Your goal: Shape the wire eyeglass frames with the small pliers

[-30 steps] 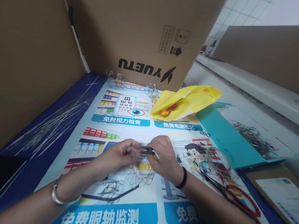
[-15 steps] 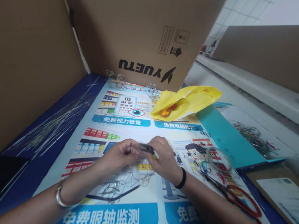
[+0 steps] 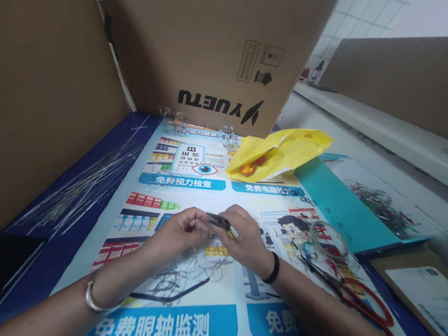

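Note:
My right hand (image 3: 242,238) is wrapped round a pair of dark pliers (image 3: 218,221), whose jaws point left toward my other fingers. Thumb and fingertips of my left hand (image 3: 184,233) are pinched together beside the jaws; what they hold is too small to make out. Both hands are over the printed sheet. Just below them lies a loose tangle of thin wire (image 3: 170,283). Red-handled scissors (image 3: 354,301) rest by my right forearm, near a coil of wire (image 3: 328,239).
A yellow bag (image 3: 286,153) with orange items lies behind my hands. Long thin wires (image 3: 79,189) spread at the left. A teal folder (image 3: 336,208) and a pile of wire pieces (image 3: 383,208) are at the right. A cardboard box (image 3: 206,42) stands behind.
The pliers have tilted slightly, and their jaws now reach a little further left and up. Both hands have stayed nearly in place.

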A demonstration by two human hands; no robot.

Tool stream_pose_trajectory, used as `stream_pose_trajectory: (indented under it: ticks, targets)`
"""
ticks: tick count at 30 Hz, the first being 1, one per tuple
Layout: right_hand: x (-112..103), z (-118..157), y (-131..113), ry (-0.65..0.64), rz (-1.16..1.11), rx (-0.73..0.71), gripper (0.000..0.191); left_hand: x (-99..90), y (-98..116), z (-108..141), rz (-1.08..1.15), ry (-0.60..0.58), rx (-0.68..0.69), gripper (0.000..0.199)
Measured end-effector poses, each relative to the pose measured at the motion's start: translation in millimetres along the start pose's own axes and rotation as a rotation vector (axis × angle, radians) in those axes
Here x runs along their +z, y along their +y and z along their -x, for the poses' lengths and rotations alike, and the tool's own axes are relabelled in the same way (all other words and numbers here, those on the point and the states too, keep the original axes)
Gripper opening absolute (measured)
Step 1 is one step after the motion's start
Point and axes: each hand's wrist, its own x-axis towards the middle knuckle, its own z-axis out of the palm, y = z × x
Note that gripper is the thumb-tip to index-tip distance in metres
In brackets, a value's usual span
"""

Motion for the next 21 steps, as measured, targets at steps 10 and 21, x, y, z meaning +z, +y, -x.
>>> stream_pose_trajectory:
  ticks: [10,21]
  targets:
    - [-24.0,-1.8,-2.9,-0.091,0.231,-0.082,0.015,-2.7,-1.6,-1.8,0.057,0.124,0.016,0.022]
    - [-38.9,4.3,-7.6,-0.342,0.742,-0.079,0.005,-3.7,-4.0,-4.7,0.055,0.167,0.003,0.028]
